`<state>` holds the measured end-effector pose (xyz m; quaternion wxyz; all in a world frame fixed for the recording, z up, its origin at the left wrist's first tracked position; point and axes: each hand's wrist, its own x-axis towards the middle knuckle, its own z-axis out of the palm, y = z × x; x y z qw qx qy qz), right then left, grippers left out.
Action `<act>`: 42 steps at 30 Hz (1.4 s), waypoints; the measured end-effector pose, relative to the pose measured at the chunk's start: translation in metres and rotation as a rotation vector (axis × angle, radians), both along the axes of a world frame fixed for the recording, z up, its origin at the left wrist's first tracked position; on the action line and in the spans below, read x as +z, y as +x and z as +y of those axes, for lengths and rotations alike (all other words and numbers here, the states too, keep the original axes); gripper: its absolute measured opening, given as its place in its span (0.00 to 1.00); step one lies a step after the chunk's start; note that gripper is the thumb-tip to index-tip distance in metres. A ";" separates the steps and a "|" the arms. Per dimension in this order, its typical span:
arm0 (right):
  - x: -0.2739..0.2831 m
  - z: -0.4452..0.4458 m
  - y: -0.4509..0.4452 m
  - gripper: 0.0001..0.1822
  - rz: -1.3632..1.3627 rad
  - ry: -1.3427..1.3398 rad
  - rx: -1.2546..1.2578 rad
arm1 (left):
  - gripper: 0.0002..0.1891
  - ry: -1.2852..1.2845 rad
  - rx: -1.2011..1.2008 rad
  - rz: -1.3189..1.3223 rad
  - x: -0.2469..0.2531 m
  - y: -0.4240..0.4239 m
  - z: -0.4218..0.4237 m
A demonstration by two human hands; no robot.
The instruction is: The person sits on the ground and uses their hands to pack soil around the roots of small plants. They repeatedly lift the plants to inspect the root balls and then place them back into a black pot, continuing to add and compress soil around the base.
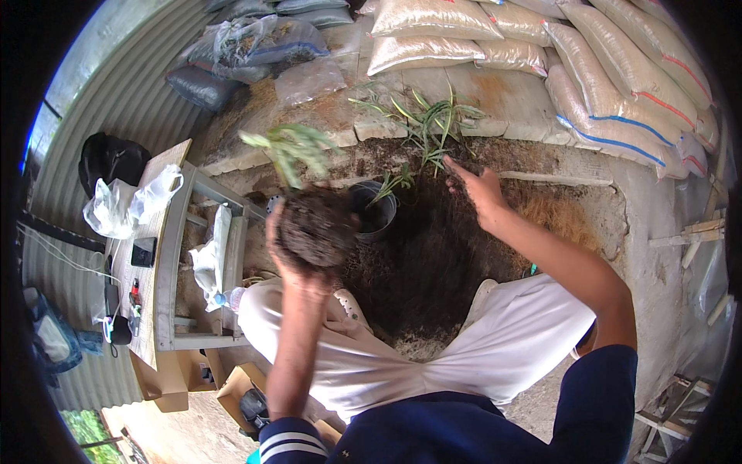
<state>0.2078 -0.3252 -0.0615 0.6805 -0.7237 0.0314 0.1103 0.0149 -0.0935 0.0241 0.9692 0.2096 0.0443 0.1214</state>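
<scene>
My left hand (278, 243) holds a dark root ball of soil (317, 229), with a blurred leafy plant (293, 151) sticking out beyond it. My right hand (475, 188) is raised over the soil, fingers partly spread, close to the leaves of several variegated plants (432, 119) lying at the bed's far edge. Between the hands stands a black plastic pot (377, 217) with soil inside; a small leafy shoot (394, 184) overlaps its rim. A heap of dark soil (423, 267) spreads between my feet.
Filled sacks (435, 52) are stacked at the back and right. Dry brown fibre (556, 220) lies right of the soil. A wooden table (162, 232) at the left bears plastic bags (124, 203) and a phone (144, 252). Cardboard boxes (168, 388) stand below it.
</scene>
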 end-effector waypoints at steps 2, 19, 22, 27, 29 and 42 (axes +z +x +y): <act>-0.002 -0.003 0.019 0.29 -0.051 -0.237 0.145 | 0.25 0.104 0.059 -0.003 0.013 -0.002 0.032; -0.187 0.003 0.031 0.30 -0.823 -1.033 0.926 | 0.26 0.139 0.071 0.089 0.003 -0.006 0.097; -0.233 0.035 -0.019 0.28 -0.735 -0.914 1.130 | 0.27 0.144 0.102 0.224 0.008 -0.003 0.086; -0.337 0.066 -0.058 0.30 -0.503 -0.959 0.998 | 0.28 0.102 0.097 0.268 0.003 -0.004 0.084; -0.361 0.063 -0.067 0.32 -0.465 -1.060 0.965 | 0.28 0.138 0.117 0.289 0.002 -0.009 0.088; -0.338 0.050 -0.116 0.22 -0.615 -0.985 0.650 | 0.26 0.185 0.201 0.328 0.007 -0.021 0.088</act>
